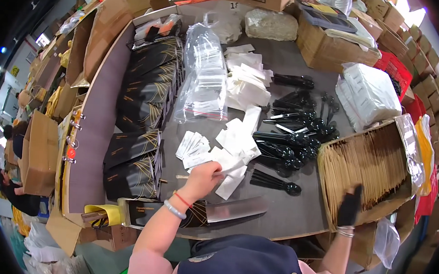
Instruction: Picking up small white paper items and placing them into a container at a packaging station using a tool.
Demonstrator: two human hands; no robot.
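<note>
My left hand (pixel 202 180) is over the middle of the table, its fingers curled together at the edge of the loose white paper slips (pixel 230 160). Whatever it may pinch is hidden. My right hand (pixel 349 207), in a black glove, is blurred by motion at the near side of a carton packed with upright brown paper sleeves (pixel 365 165). Black plastic spoons (pixel 291 137) lie in bundles between the slips and that carton. Below my left wrist rests a black printed packet (pixel 148 214), with a shiny silver flat piece (pixel 237 209) beside it.
Black packets with gold lines (pixel 146 91) stand in overlapping rows at the left. A clear plastic bag (pixel 203 75) holds more white slips. A white wrapped bundle (pixel 367 94) and a cardboard box (pixel 333 43) stand at the far right. A yellow tape-like holder (pixel 99 215) sits at the near-left edge.
</note>
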